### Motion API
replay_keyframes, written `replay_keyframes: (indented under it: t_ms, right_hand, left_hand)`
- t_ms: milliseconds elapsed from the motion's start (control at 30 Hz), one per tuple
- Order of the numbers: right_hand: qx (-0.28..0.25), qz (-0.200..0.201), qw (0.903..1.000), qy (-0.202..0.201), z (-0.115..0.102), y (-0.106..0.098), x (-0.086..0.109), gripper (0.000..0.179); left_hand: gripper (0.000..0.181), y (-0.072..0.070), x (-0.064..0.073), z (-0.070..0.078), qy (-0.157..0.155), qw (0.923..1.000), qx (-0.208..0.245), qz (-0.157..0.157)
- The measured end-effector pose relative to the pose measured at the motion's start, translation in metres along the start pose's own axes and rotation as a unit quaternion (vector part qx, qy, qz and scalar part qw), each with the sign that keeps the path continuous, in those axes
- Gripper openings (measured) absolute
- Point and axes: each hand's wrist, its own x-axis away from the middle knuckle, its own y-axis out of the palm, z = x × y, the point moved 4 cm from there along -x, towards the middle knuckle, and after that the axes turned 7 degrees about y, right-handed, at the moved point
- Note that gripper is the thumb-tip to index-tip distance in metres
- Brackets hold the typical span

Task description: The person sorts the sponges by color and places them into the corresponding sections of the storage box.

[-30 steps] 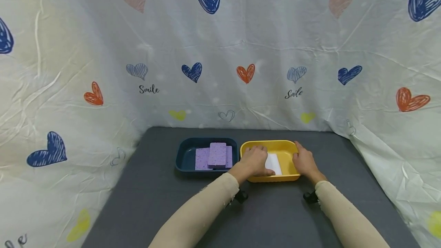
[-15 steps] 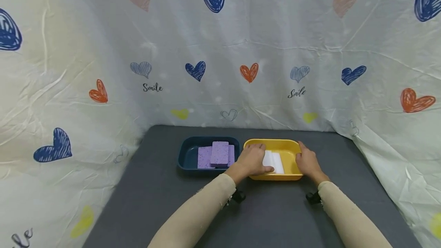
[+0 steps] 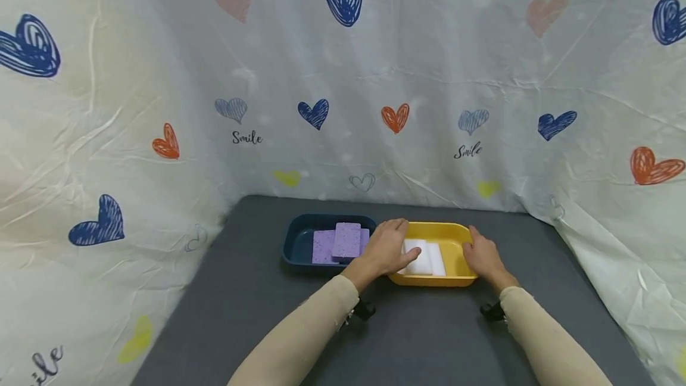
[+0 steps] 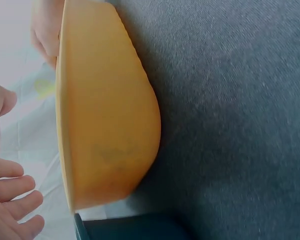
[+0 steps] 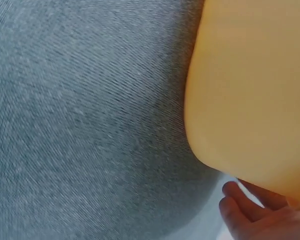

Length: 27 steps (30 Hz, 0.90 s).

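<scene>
A yellow tray (image 3: 454,250) stands on the dark table, with white rectangular blocks (image 3: 420,260) lying side by side in its left part. Over that tray's left end is my left hand (image 3: 384,250), its thumb out to the side; in the left wrist view its fingers (image 4: 21,192) are loosely spread and hold nothing. My right hand (image 3: 485,260) holds the tray's right rim, thumb toward the inside. The right wrist view has its fingers (image 5: 235,207) against the outer wall. Part of the white blocks is hidden behind the left hand.
Left of the yellow tray stands a dark blue tray (image 3: 296,248), its rim nearly touching. Several purple speckled sponges (image 3: 346,240) lie in it, one on top of others. A heart-printed curtain (image 3: 332,153) hangs behind the grey table (image 3: 257,302).
My left hand has lifted from the white blocks and shifted left, uncovering more of them. My right hand stays on the yellow tray's rim. The head view has turned slightly.
</scene>
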Motion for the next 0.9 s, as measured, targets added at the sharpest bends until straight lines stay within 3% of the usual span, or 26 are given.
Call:
replay_keyframes:
  t_ms: [167,367,567,767,900]
  right_hand:
    - [0.016,0.002,0.9999,0.002,0.004,-0.008,0.001,0.072]
    - [0.018,0.036,0.9980,-0.048,0.010,-0.025,0.005,0.071]
    - [0.054,0.065,0.9931,-0.081,0.010,-0.044,0.008,0.070]
    - [0.077,0.089,0.9898,-0.081,0.017,-0.055,0.008,0.073]
    - [0.093,0.097,0.9876,-0.082,0.023,-0.058,0.007,0.074]
  left_hand:
    - [0.073,-0.007,0.002,-0.009,-0.006,0.9996,0.007,0.025]
    - [0.072,-0.019,0.008,-0.029,-0.035,0.9984,0.014,0.041]
    - [0.071,-0.031,0.021,-0.059,-0.062,0.9955,0.015,0.069]
    - [0.073,-0.047,0.042,-0.094,-0.108,0.9899,0.023,0.089]
    - [0.073,-0.059,0.058,-0.118,-0.118,0.9874,0.028,0.103]
